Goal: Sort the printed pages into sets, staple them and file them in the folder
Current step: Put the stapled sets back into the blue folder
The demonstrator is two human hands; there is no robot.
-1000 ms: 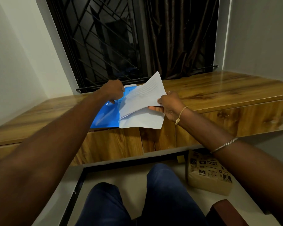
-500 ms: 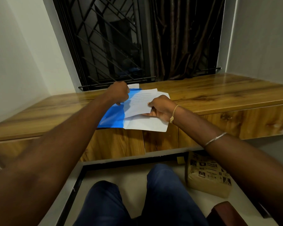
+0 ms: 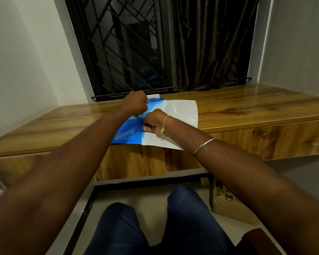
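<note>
Folder (image 3: 129, 134), blue, on counter (image 3: 247, 107): left hand (image 3: 136, 103) pinches its flap; right hand (image 3: 155, 123) curled, hold unclear; slide pages (image 3: 180, 115) in squarely.

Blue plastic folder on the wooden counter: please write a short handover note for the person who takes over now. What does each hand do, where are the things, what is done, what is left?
Left hand: fingers curled, grips the far edge of the blue plastic folder.
Right hand: fingers curled at the folder's middle; whether it grips is not clear.
White paper sheets: flat beside the blue part, on the long wooden counter; near edge overhangs.
Done: sheets are at the folder; staples cannot be seen.
Left: probably seat the sheets and close the folder.
</note>
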